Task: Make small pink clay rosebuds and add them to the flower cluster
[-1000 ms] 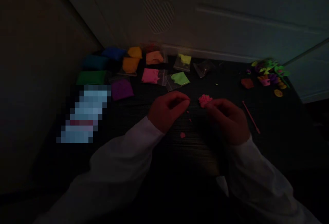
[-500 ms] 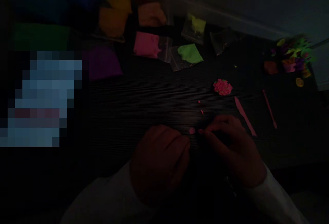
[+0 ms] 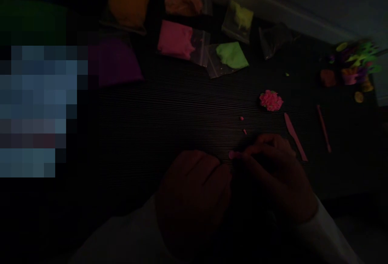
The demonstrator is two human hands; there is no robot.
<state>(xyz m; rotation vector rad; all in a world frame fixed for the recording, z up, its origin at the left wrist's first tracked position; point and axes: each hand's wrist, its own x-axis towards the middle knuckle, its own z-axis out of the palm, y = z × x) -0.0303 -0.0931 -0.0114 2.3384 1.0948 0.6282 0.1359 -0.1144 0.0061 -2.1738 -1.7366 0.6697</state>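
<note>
The scene is very dark. My right hand [image 3: 279, 175] pinches a small piece of pink clay [image 3: 238, 155] between thumb and forefinger. The tip of that piece meets a small flat pink disc [image 3: 231, 154] close to my left fingers. My left hand [image 3: 195, 191] is closed with its back up and fingers curled under. Whether it holds anything is hidden. Two pink clay bits [image 3: 241, 118] lie just beyond the hands. Farther off sits a pink clay flower cluster [image 3: 271, 101] with some green at its edge.
Right of my right hand lie a pink plastic knife [image 3: 295, 136] and a thin pink tool [image 3: 323, 128]. Bags of coloured clay, among them a pink one [image 3: 176, 39] and a green one [image 3: 232, 55], line the back. Small colourful clay models [image 3: 353, 74] stand at far right. A pixelated patch covers the left.
The pink piece in my right hand has come up against the disc; a small gap lay between them before. The view has shifted, so the table things appear farther right.
</note>
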